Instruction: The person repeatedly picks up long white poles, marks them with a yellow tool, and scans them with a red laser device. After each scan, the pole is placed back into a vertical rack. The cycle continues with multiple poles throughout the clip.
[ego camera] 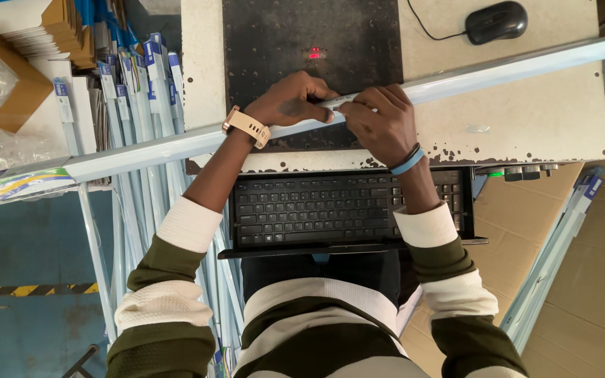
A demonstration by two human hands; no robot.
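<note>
Both hands, left hand (295,98) and right hand (379,122), have their grip closed on a long tube box (498,70) lying across the bench (526,119). Behind it sits a mouse (495,21), below a keyboard (316,206).

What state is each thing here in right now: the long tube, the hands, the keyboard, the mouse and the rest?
Long pale tube: lying slantwise across the worn table, held at its middle.
Left hand: fingers closed on the tube.
Right hand: fingers pinching the tube beside the left.
Dark plate: a red light glowing on it.
Keyboard: on a pulled-out tray, untouched.
Mouse: at rest, untouched.
Boxed tubes: stacked at the left.
</note>
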